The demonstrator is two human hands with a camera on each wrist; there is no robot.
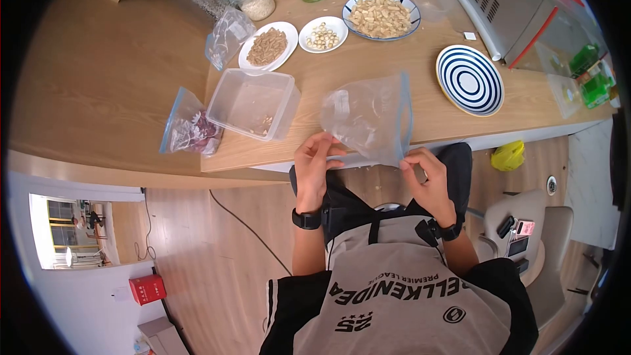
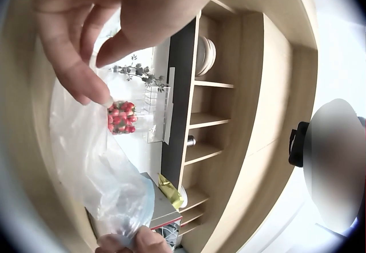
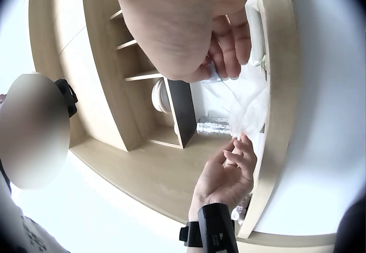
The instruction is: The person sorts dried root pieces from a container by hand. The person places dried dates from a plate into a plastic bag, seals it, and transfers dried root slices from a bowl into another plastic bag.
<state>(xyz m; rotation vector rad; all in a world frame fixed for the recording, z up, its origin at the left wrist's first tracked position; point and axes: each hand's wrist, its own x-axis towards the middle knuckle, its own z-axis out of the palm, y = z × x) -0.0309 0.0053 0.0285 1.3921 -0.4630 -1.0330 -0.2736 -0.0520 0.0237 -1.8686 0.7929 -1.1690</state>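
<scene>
A clear zip-lock bag (image 1: 361, 115) with a blue zip strip is held over the front edge of the wooden counter, its zip end to the right. It looks empty and slightly puffed. My left hand (image 1: 313, 165) pinches its near left corner between thumb and fingertip, the other fingers loosely bent. At the opposite end, my right hand (image 1: 427, 181) grips the near end of the zip strip between thumb and fingers. In the left wrist view the bag (image 2: 97, 155) stretches from the left hand (image 2: 108, 30) to the right fingertips. A black wristband is on each wrist.
Left of the bag stands a clear plastic tub (image 1: 253, 102) with small bits inside. Behind are white plates of brown pieces (image 1: 267, 46) and pale nuts (image 1: 323, 36), plus a bowl of chopped pieces (image 1: 380, 16). A blue-ringed plate (image 1: 470, 80) lies right; a filled zip-lock bag (image 1: 194, 128) lies left.
</scene>
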